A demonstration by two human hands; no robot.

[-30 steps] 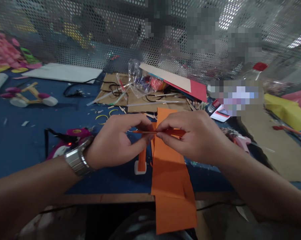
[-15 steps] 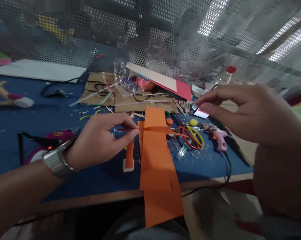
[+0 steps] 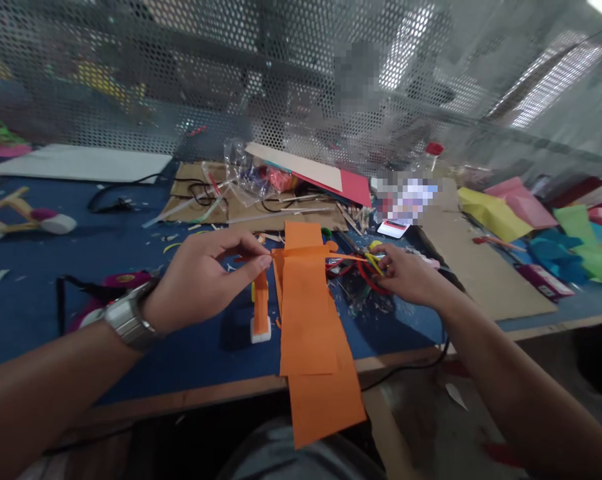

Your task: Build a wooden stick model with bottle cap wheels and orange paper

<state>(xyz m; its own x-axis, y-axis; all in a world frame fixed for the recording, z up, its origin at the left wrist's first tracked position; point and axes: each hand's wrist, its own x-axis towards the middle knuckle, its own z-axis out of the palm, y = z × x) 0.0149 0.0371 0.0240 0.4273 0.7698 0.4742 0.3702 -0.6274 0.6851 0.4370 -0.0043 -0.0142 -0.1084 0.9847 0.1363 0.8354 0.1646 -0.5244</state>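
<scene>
My left hand (image 3: 205,280) pinches one end of a narrow orange paper strip (image 3: 338,256) between thumb and forefinger. The strip crosses over long orange paper sheets (image 3: 308,320), which overhang the table's front edge. On the right, the fingers of my right hand (image 3: 413,277) are curled around the yellow handle of a pair of scissors (image 3: 373,261). Red handles (image 3: 369,280) lie right beside it, partly hidden by the fingers. Below my left hand stands a small piece with an orange paper covering and a white foot (image 3: 261,330).
A pink glue gun (image 3: 428,259) is mostly hidden behind my right hand. Brown cardboard (image 3: 485,280) and folded coloured papers (image 3: 501,213) lie to the right. Behind are coloured sheets (image 3: 301,170), a plastic bag and a phone (image 3: 393,229). A wooden-framed model (image 3: 25,213) stands at left.
My right hand has come down and left from above the table's right side to the scissors. The left hand keeps its pinch on the strip. The view has shifted slightly to the right.
</scene>
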